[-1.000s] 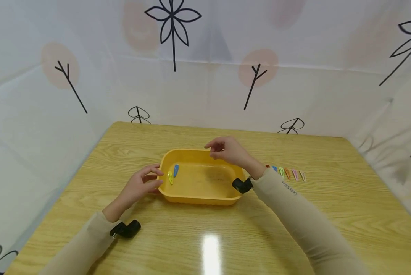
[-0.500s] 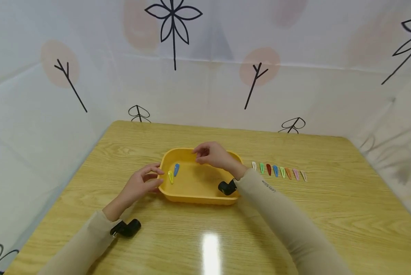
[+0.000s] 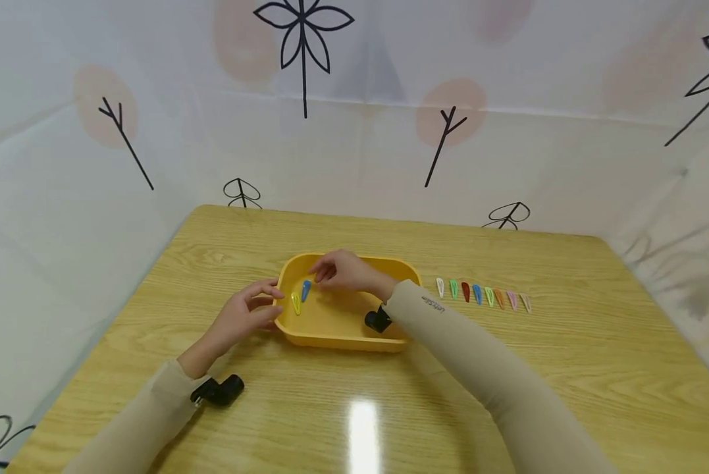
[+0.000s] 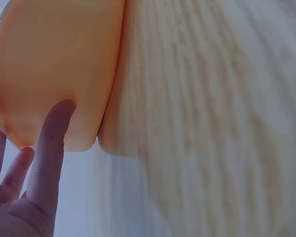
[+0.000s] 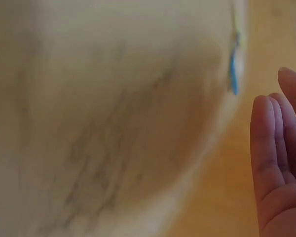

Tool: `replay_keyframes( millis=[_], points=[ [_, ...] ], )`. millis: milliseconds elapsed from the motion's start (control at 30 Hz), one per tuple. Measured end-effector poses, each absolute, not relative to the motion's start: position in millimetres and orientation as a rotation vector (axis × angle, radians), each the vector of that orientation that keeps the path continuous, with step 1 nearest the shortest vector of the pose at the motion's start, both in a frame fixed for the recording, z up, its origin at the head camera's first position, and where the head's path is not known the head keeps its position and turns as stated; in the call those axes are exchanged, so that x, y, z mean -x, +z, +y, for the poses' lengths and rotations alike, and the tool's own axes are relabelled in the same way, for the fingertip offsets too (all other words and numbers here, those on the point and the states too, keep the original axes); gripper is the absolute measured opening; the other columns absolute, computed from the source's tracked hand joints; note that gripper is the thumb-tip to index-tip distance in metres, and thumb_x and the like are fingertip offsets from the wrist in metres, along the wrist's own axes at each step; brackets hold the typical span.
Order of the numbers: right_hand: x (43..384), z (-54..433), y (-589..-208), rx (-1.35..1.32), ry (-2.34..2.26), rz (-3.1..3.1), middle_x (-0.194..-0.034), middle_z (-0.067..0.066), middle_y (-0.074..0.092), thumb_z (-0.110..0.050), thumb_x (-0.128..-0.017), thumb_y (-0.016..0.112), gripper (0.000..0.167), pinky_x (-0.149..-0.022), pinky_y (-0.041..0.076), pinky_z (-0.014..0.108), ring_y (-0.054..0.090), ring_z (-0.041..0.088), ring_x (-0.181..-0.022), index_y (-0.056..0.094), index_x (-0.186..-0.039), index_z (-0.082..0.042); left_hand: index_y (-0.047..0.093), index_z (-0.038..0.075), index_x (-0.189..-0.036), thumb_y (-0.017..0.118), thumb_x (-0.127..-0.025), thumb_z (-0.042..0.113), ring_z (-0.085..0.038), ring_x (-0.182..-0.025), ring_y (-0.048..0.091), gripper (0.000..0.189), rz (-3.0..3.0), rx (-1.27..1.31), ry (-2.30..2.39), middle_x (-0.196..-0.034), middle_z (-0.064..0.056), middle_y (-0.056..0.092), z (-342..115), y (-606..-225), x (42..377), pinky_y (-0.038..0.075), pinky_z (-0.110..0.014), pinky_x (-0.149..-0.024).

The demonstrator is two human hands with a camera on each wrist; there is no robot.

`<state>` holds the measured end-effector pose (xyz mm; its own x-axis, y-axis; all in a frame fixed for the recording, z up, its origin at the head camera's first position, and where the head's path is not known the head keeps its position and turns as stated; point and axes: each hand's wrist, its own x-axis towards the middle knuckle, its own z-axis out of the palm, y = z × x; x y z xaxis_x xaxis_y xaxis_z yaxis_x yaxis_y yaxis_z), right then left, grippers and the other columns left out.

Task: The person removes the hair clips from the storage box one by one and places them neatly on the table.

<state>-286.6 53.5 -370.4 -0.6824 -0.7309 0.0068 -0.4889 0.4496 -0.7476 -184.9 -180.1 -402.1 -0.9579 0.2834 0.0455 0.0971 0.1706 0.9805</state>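
Observation:
A yellow plastic tray (image 3: 342, 343) stands on the table. Inside it, near the left end, lie a yellow hair clip (image 3: 296, 303) and a blue hair clip (image 3: 305, 291). My left hand (image 3: 244, 315) is at the tray's left end, its fingers loosely spread against the wall; the left wrist view has a fingertip (image 4: 64, 111) on the wall. Over the tray's back left part is my right hand (image 3: 345, 271), thumb and fingers close together beside the blue clip. Whether something thin is between its fingertips I cannot tell; the right wrist view (image 5: 281, 158) cuts the hand off.
Right of the tray, several snap hair clips lie in a row on the wooden table (image 3: 567, 368), among them a white clip (image 3: 440, 288), a red clip (image 3: 465, 291) and a pink clip (image 3: 511, 300). A patterned cloth (image 3: 354, 151) hangs behind.
My right hand has moved left across the tray, from its back right rim to near the blue clip. The row of clips is uncovered. My left hand has stayed in place.

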Motion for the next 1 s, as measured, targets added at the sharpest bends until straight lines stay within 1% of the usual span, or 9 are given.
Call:
replay_keyframes(
  millis=[200, 367, 533, 667, 833, 1000],
  points=[
    [290, 42, -379, 1.067, -0.945, 2.402, -0.098, 0.01, 0.064, 0.002, -0.079, 0.07, 0.034, -0.076, 0.049, 0.02, 0.06, 0.014, -0.086, 0.063, -0.112, 0.003, 0.053, -0.008, -0.111, 0.065, -0.089, 0.014, -0.041, -0.12, 0.043, 0.033, 2.278, -0.392, 1.903, -0.145, -0.016, 0.031, -180, -402, 185, 0.055, -0.04, -0.072],
    [291, 34, -383, 1.088, -0.863, 2.449, -0.097, 0.008, 0.064, -0.005, -0.076, 0.076, 0.037, -0.075, 0.049, 0.02, 0.058, 0.015, -0.085, 0.064, -0.111, 0.001, 0.053, -0.009, -0.11, 0.065, -0.089, 0.013, -0.041, -0.119, 0.043, 0.033, 2.284, -0.389, 1.9, -0.145, -0.016, 0.031, -179, -401, 186, 0.055, -0.039, -0.072],
    [292, 27, -389, 1.101, -0.812, 2.491, -0.099, 0.007, 0.065, -0.013, -0.076, 0.078, 0.04, -0.076, 0.048, 0.018, 0.059, 0.014, -0.087, 0.065, -0.111, -0.001, 0.053, -0.008, -0.111, 0.065, -0.089, 0.014, -0.041, -0.12, 0.043, 0.033, 2.29, -0.381, 1.893, -0.145, -0.016, 0.031, -180, -401, 186, 0.055, -0.038, -0.072],
    [292, 25, -390, 1.114, -0.805, 2.5, -0.1, 0.007, 0.065, -0.008, -0.077, 0.076, 0.037, -0.076, 0.048, 0.019, 0.059, 0.015, -0.088, 0.065, -0.111, -0.001, 0.053, -0.009, -0.111, 0.065, -0.089, 0.013, -0.041, -0.12, 0.042, 0.033, 2.289, -0.376, 1.893, -0.145, -0.016, 0.031, -180, -402, 186, 0.055, -0.038, -0.072],
    [291, 28, -389, 1.174, -0.78, 2.477, -0.097, 0.008, 0.064, -0.001, -0.079, 0.073, 0.034, -0.075, 0.048, 0.019, 0.059, 0.016, -0.085, 0.064, -0.111, 0.0, 0.053, -0.01, -0.111, 0.064, -0.089, 0.013, -0.042, -0.12, 0.042, 0.034, 2.283, -0.379, 1.899, -0.145, -0.016, 0.031, -180, -403, 187, 0.055, -0.037, -0.072],
    [292, 29, -384, 1.269, -0.659, 2.46, -0.094, 0.007, 0.064, 0.002, -0.082, 0.068, 0.031, -0.075, 0.048, 0.02, 0.059, 0.015, -0.084, 0.064, -0.112, 0.0, 0.053, -0.01, -0.112, 0.064, -0.089, 0.013, -0.041, -0.12, 0.042, 0.034, 2.284, -0.38, 1.897, -0.145, -0.015, 0.032, -181, -403, 188, 0.055, -0.037, -0.072]
  ],
)
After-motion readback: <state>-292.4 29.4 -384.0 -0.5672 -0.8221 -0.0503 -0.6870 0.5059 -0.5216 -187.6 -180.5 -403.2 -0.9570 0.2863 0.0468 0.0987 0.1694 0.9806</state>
